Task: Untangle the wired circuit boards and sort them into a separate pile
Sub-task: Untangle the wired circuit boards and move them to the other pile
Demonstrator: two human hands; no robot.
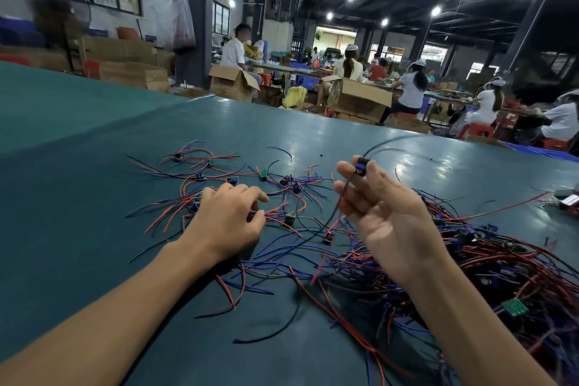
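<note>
Green table (94, 166), far edge beyond tangled pile (501, 263), open surface far left of it. Left of pile: loose wired boards (232, 180), left hand (225, 222) curled, pinching their wires. At pile's left edge: right hand (391, 219) lifted, fingertips gripping raised board (363, 165).

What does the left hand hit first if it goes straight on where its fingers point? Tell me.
The red wires lying right at the fingertips of the left hand, then probably the small green board just beyond; depth is unclear.
</note>
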